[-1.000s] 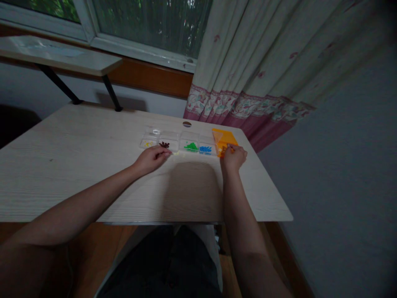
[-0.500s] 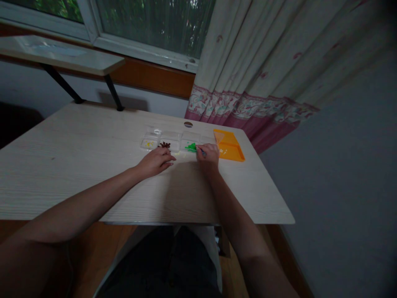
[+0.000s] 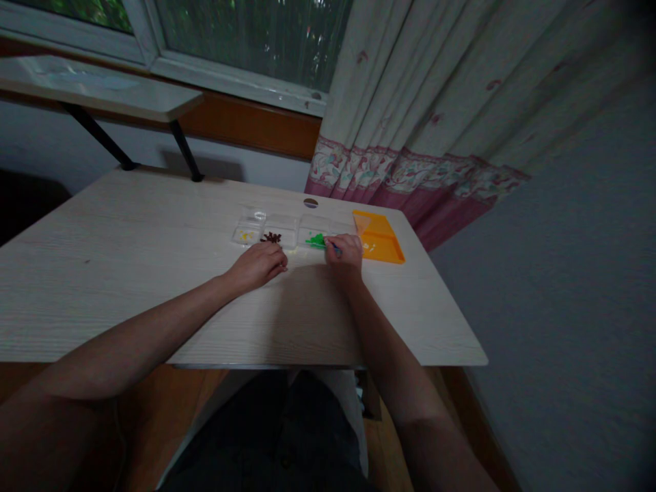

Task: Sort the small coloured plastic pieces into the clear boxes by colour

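Observation:
My right hand (image 3: 345, 254) pinches a thin blue pen-like tool (image 3: 336, 249) beside the small green pieces (image 3: 316, 240). These lie in a clear plastic box (image 3: 307, 225) with its lid up; my fingers hide the tool's tip. Resting on the table, my left hand (image 3: 260, 264) has its fingers curled in and pressed together; whatever they may hold is hidden. Just beyond it, dark brown pieces (image 3: 271, 237) sit in another clear box (image 3: 288, 238). A few yellow pieces (image 3: 247, 235) are in the leftmost clear box (image 3: 236, 236).
An orange tray (image 3: 393, 251) with a few small white pieces (image 3: 370, 247) stands right of my right hand. A raised shelf (image 3: 117, 92) on black legs is at the back left. Curtains (image 3: 389, 171) hang behind the pale wooden table (image 3: 205, 335).
My left hand's fingers have drawn together; before, they were stretched out and apart. My right hand stays by the green pieces with the blue tool.

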Action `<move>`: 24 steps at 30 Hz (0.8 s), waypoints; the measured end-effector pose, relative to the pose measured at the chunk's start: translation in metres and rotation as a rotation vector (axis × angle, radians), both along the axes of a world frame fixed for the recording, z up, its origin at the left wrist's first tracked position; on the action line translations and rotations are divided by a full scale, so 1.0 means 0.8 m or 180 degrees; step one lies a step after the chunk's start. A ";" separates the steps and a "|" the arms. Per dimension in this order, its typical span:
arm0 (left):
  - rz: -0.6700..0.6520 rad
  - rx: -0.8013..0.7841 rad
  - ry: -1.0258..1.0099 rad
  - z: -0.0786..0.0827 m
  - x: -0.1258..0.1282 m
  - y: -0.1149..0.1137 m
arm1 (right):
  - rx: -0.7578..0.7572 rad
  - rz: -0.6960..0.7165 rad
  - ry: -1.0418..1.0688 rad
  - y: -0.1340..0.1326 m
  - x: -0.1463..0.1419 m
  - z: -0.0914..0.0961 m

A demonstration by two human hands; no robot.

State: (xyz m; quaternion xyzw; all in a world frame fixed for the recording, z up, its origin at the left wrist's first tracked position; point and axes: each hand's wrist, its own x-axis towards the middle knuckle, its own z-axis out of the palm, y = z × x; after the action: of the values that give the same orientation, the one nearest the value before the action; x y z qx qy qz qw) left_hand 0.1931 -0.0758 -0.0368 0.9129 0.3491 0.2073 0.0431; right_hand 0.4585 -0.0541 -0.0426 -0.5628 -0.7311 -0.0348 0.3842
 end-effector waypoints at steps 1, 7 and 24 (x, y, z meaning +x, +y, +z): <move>0.0042 0.0030 0.0029 0.001 0.000 -0.001 | 0.0036 0.0012 -0.0003 -0.001 -0.001 -0.001; 0.0344 -0.0387 -0.0596 0.002 -0.001 -0.002 | 0.0183 0.0690 -0.0309 -0.013 -0.021 0.000; 0.0455 -0.1895 -0.2336 -0.003 0.009 -0.001 | 0.0174 0.1198 -0.0676 -0.049 -0.077 0.017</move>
State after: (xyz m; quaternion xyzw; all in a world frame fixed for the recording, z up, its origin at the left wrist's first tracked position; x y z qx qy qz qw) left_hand 0.2004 -0.0763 -0.0392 0.7011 0.4169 0.4094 0.4087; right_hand 0.3971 -0.0935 -0.0292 -0.3990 -0.8584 -0.0413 0.3198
